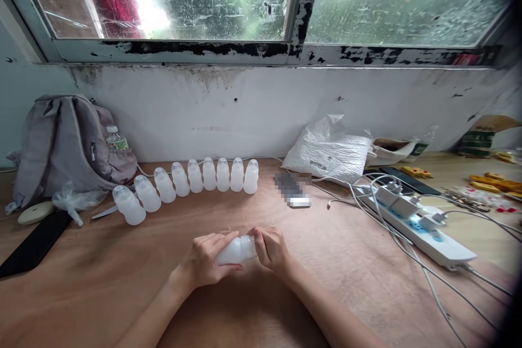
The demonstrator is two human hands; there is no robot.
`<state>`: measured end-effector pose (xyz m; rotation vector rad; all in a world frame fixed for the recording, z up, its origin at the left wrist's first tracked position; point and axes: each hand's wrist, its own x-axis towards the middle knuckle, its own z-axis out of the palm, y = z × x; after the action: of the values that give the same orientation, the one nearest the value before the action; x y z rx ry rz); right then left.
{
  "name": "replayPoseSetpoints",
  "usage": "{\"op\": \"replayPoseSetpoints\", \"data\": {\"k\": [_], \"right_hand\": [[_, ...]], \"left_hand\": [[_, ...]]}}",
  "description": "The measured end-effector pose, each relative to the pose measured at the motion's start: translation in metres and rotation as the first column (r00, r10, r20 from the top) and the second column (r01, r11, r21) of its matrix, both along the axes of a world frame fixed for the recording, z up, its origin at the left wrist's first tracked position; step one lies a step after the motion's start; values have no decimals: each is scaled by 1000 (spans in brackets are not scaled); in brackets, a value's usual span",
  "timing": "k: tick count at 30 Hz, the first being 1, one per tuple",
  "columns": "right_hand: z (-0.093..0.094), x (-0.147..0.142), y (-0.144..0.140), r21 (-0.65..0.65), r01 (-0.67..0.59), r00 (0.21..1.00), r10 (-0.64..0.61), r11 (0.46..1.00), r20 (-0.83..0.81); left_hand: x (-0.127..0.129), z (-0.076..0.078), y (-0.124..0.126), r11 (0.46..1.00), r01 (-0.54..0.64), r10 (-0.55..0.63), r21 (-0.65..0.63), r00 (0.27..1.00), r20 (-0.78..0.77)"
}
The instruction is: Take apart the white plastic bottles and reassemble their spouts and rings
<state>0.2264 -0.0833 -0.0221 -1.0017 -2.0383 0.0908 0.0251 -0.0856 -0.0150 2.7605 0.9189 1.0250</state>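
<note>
A frosted white baby bottle [232, 252] lies on its side between my hands, just over the tabletop [228, 304]. My left hand [207, 257] is wrapped round its body, thumb below and fingers on top. At the bottle's clear cap end, on the right, my right hand [271, 248] is closed with its fingertips against the cap [248, 246]. Whether it pinches the cap or something smaller is partly hidden. Behind my hands several matching bottles [194, 176] stand upright in a curved row, each with a clear cap.
A grey backpack [69, 136] and a black flat object [35, 242] are at left. To the right lie a silvery plastic package [330, 152] and a white power strip [424, 228] with tangled cables. Yellow tools [489, 182] lie farther right. A wall and window [228, 0] bound the back.
</note>
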Motion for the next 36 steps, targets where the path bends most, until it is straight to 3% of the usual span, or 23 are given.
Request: {"op": "replayPoseSetpoints", "data": {"k": [11, 16, 19, 22, 25, 27, 30, 36], "right_hand": [[-6, 2, 0, -27, -11, 1000, 10, 1000, -29], [-4, -1, 0, 47, -52, 998, 53, 998, -35], [-3, 6, 0, 41, -47, 998, 48, 998, -33], [1, 23, 5, -36, 135, 978, -139, 990, -158], [5, 41, 16, -209, 435, 831, -480, 876, -283], [4, 47, 25, -288, 506, 763, -578, 813, -290], [-5, 49, 36, -291, 493, 791, -562, 820, -242], [-25, 44, 42, -152, 419, 901, -431, 895, -50]], "left_hand": [[0, 10, -6, 952, -34, 37, -305, 999, 4], [0, 26, -10, 849, -31, 25, -528, 1000, -17], [-5, 28, -9, 812, -20, 8, -583, 1000, -23], [-19, 16, 0, 839, -96, 96, -535, 995, -27], [-36, -1, 13, 866, -278, 310, -416, 951, 11], [-42, -9, 21, 863, -397, 431, -312, 901, 46], [-43, -15, 23, 867, -473, 487, -154, 870, 70], [-35, -17, 16, 930, -368, 368, 0, 930, 28]]}}
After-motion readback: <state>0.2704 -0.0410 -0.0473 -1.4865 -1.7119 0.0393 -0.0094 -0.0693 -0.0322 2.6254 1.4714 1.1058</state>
